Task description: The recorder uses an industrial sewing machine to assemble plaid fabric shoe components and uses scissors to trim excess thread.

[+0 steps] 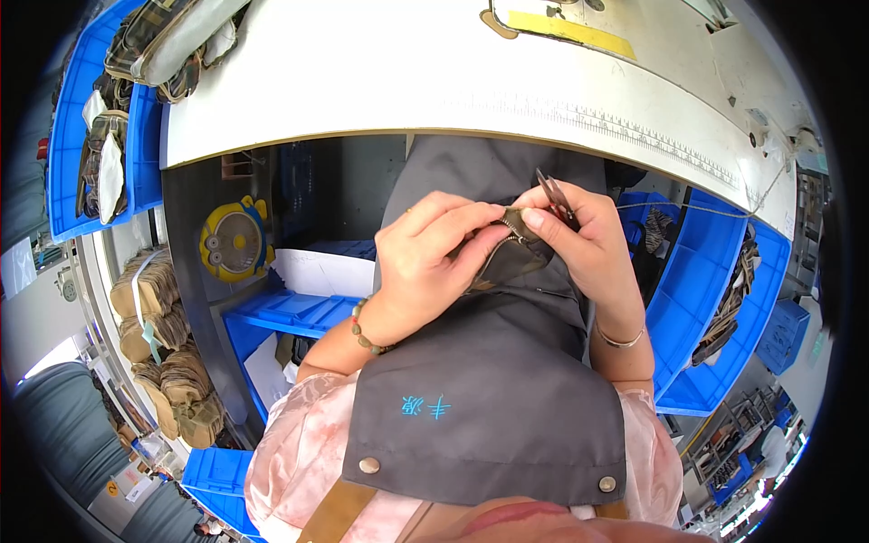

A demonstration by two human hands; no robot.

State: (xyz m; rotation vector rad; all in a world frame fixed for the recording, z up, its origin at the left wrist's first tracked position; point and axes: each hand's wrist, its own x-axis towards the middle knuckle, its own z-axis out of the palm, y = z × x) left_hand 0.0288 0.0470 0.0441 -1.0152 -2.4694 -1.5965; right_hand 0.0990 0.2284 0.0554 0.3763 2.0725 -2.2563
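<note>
Fabric piece: olive-brown. Snips: dark. Apron: plain charcoal, cyan lettering. Sleeves: mottled pink and white. Bead bracelet: green-brown, red accent. Counter: white, yellow strip. Bins: solid blue. Stacked fabric cutouts: tan.

Head-worn fisheye cam, L of pair, looks dn on hands & apron, close, wide FOV.

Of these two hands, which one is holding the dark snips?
The right hand: the pointed snips stick up from its grip. The left hand shows no tool, only pinching the small fabric piece.
</note>
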